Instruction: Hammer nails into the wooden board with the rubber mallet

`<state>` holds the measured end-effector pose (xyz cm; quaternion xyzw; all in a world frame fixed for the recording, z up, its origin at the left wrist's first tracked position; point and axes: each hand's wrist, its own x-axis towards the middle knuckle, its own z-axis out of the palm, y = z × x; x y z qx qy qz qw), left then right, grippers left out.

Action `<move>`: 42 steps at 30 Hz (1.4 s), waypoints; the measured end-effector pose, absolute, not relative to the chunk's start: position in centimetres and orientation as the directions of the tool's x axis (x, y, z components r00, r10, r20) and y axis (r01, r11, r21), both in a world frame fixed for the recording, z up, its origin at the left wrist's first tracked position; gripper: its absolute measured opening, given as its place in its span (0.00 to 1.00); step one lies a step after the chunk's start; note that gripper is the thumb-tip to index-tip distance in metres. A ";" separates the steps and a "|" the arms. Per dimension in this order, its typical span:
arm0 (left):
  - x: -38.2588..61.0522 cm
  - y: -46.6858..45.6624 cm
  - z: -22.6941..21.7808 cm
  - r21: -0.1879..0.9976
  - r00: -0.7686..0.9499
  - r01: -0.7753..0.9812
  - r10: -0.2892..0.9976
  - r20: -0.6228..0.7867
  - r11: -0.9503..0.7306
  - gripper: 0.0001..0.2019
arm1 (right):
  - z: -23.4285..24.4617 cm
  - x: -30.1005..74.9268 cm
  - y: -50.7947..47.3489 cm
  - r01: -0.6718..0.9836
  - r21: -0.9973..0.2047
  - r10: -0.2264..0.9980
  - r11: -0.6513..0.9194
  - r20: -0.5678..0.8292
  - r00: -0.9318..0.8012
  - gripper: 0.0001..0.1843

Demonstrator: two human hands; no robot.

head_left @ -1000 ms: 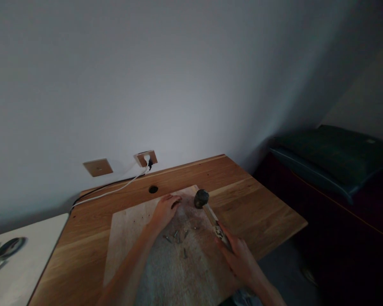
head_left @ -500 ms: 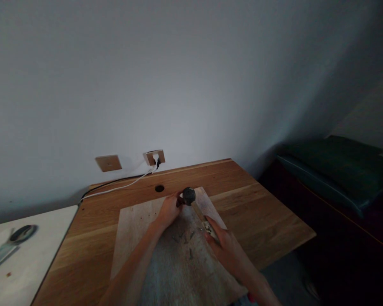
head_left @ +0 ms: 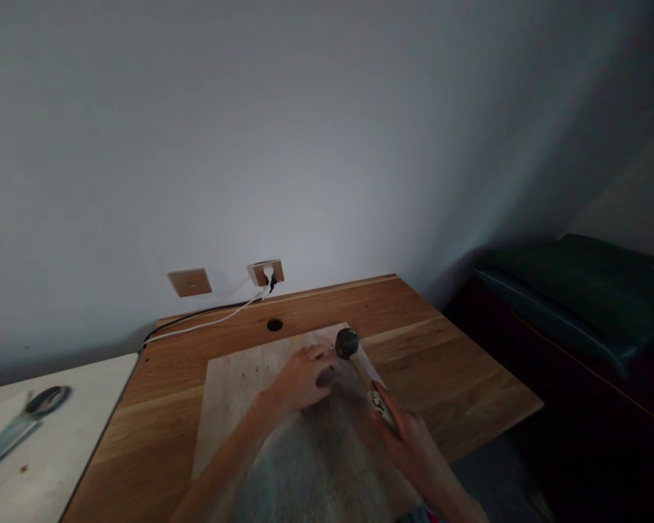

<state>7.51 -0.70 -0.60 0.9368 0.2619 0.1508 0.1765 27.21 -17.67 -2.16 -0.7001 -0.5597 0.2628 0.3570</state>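
Observation:
My right hand [head_left: 403,432] is wrapped round the handle of a hammer [head_left: 347,343]. The hammer has a dark rounded head and a light wooden handle, and its head is over the far right part of a pale wooden board [head_left: 226,407]. Just left of the head is my left hand [head_left: 301,378], somewhat blurred, with its fingers apart and nothing seen in them. A tiny bright nail-like point [head_left: 332,349] shows between the left fingers and the hammer head. The board's middle, below my left hand, is shadowed and blurred.
The board lies on a wooden table [head_left: 447,370] with a round cable hole [head_left: 275,325]. A socket [head_left: 267,272] with plugged-in cables is on the wall behind. At left, a white surface [head_left: 76,436] bears a blurred tool with a dark loop [head_left: 49,399].
The hammer and my right hand have shifted right and slightly down. My left hand has come away from beside the hammer head, lower over the board, where several loose nails showed before.

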 end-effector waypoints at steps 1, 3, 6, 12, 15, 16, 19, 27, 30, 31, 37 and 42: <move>7.8 -1.6 -0.3 0.332 0.867 0.416 0.480 0.137 -0.846 0.11 | -2.5 27.4 -17.9 0.594 -0.794 0.969 -0.131 0.025 0.247 0.29; 8.8 -3.2 0.1 0.182 0.914 0.382 0.400 0.068 -0.906 0.08 | -2.8 27.6 -18.1 0.585 -0.794 0.962 -0.165 0.000 0.272 0.29; 10.6 -5.2 -0.4 0.016 0.934 0.347 0.347 0.087 -0.938 0.06 | -3.0 27.6 -18.1 0.564 -0.807 0.960 -0.173 -0.010 0.280 0.27; 10.5 -4.3 -0.9 0.069 0.914 0.355 0.362 0.182 -0.932 0.06 | -2.6 27.5 -18.1 0.554 -0.821 0.954 -0.137 0.042 0.298 0.25; 8.1 -1.2 -0.6 0.342 0.731 0.533 0.625 0.274 -0.774 0.10 | -2.3 27.5 -18.2 0.541 -0.827 0.954 -0.153 0.018 0.298 0.27; 7.3 -0.2 -0.8 0.439 0.640 0.575 0.714 0.284 -0.690 0.10 | -2.2 27.4 -18.2 0.534 -0.831 0.955 -0.156 0.011 0.296 0.27; 5.4 2.2 -1.9 0.598 0.500 0.573 0.817 0.285 -0.560 0.09 | -1.9 27.4 -18.2 0.521 -0.839 0.961 -0.156 -0.008 0.275 0.29; 4.9 2.5 -3.9 0.615 0.496 0.565 0.822 0.279 -0.550 0.07 | -2.5 27.5 -18.1 0.522 -0.832 0.957 -0.185 -0.031 0.290 0.30; 5.0 2.3 -3.7 0.573 0.518 0.572 0.800 0.301 -0.587 0.08 | -2.6 27.6 -18.2 0.521 -0.831 0.955 -0.195 -0.041 0.292 0.30; 4.9 2.3 -3.7 0.569 0.522 0.570 0.796 0.307 -0.593 0.08 | -2.6 27.6 -18.2 0.521 -0.832 0.957 -0.189 -0.038 0.287 0.30; 4.9 2.5 -3.8 0.569 0.530 0.572 0.795 0.294 -0.592 0.08 | -1.1 26.9 -17.7 0.533 -0.837 0.974 -0.124 0.000 0.226 0.30; 5.1 2.5 -3.7 0.606 0.475 0.596 0.840 0.263 -0.527 0.12 | 0.8 24.8 -16.3 0.569 -0.815 0.986 -0.111 -0.020 0.164 0.30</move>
